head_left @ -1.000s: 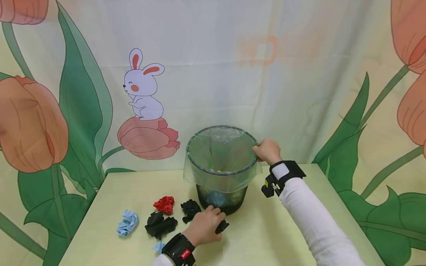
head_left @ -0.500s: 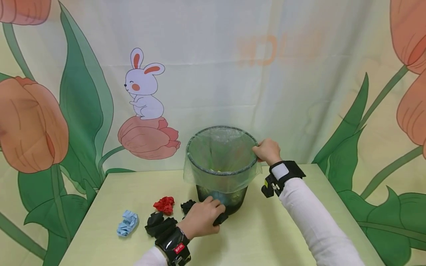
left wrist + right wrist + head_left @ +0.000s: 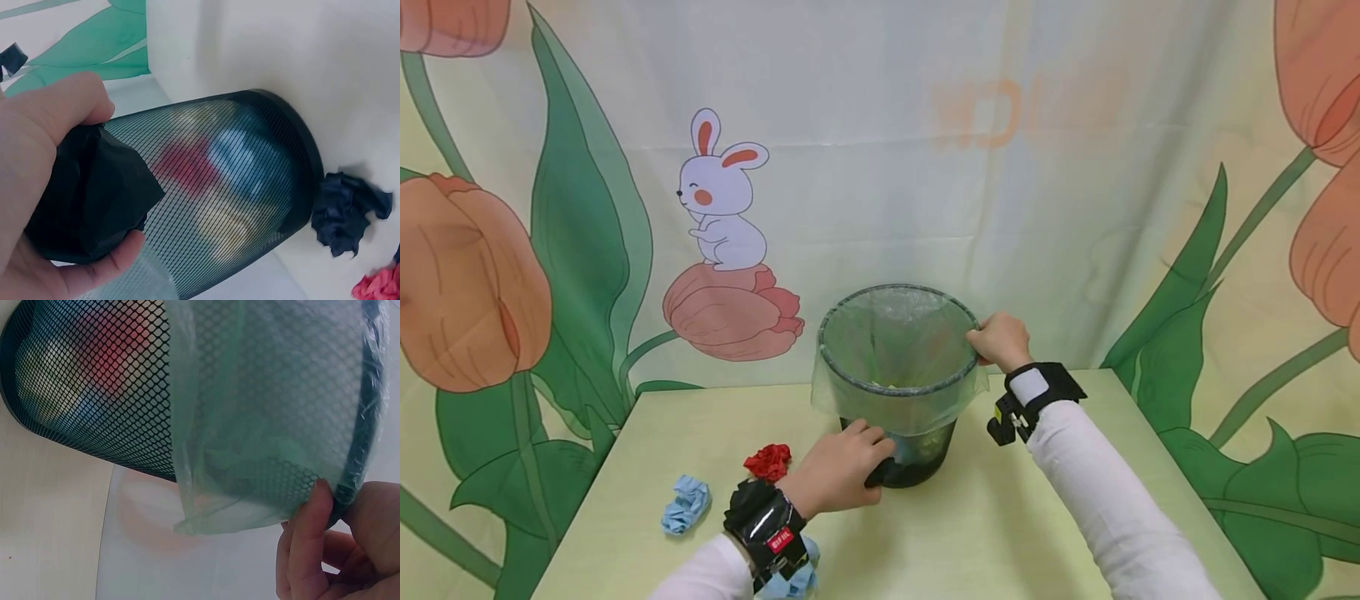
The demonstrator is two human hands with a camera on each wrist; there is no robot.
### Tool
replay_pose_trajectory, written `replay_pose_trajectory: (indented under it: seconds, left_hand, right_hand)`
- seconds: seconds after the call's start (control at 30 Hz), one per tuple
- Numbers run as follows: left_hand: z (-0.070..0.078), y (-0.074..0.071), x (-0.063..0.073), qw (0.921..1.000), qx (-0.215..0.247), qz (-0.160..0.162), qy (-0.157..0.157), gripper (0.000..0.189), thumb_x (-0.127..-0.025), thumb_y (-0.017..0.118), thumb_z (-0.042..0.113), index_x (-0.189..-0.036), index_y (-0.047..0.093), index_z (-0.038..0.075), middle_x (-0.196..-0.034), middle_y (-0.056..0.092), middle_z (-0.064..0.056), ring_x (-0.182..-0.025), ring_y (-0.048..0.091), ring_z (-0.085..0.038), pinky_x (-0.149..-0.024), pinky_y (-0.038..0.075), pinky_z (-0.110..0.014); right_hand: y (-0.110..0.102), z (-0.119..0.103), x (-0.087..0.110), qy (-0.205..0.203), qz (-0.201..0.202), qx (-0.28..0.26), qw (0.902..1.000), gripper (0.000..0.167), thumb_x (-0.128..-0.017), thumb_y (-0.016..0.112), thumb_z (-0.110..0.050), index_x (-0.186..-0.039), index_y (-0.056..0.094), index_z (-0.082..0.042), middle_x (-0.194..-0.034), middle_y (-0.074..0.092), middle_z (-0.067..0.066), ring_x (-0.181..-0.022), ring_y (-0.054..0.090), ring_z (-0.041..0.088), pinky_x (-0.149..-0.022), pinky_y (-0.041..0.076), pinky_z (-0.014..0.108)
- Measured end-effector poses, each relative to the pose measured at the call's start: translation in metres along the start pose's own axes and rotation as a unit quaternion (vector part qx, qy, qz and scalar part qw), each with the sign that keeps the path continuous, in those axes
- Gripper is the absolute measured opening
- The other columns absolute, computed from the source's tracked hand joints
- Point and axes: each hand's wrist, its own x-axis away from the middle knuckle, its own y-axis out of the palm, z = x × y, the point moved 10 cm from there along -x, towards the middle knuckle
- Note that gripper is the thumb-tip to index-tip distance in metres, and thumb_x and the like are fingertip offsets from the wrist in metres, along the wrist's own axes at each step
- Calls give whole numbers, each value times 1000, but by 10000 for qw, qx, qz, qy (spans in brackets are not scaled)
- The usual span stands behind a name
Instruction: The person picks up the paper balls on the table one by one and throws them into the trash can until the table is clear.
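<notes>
My left hand point(image 3: 842, 467) grips a crumpled piece of black paper point(image 3: 94, 194) in front of the bin's lower wall; thumb and fingers curl round it in the left wrist view. The black mesh bin point(image 3: 898, 390) stands upright, with a pale green plastic liner point(image 3: 880, 412) folded over its rim. At the rim's right side, my right hand point(image 3: 1003, 340) pinches rim and liner between thumb and fingers point(image 3: 310, 531). Red, blue and pale crumpled shapes show through the mesh in both wrist views.
Left of the bin lie a red crumpled paper point(image 3: 767, 461) and a light blue one point(image 3: 686, 505). Another light blue piece point(image 3: 797, 575) is partly under the left wrist. A black crumpled paper point(image 3: 350, 212) lies by the bin's base. A printed curtain point(image 3: 865, 192) hangs behind the table point(image 3: 1000, 533).
My left hand has risen and shifted left in view, carrying the black paper against the bin's front. Its wrist now covers black papers and uncovers a light blue piece. The right hand stays put.
</notes>
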Motion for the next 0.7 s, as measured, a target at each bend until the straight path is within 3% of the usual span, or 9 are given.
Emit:
replay_pose_trajectory:
  seconds: [0.4,0.7]
  left_hand:
    - [-5,-29,-5,9999,-129,38,96,36,-73,72,36,-101,60,16,-94,57,2,-83,46,-13,-57,48,-21]
    - [-6,-50,-9,9989,-302,256,251,35,-72,73,33,-99,60,15,-93,56,2,-83,47,-14,-55,45,-21]
  right_hand:
    - [-1,-2,3,-54,-182,-13,9998,45,-82,49,-10,-44,28,-19,-35,35,-5,-41,55,10,-42,13,19]
    - [-2,-3,2,-33,-204,18,9998,46,-82,49,-11,-43,28,-19,-35,36,-6,-40,54,8,-40,15,18]
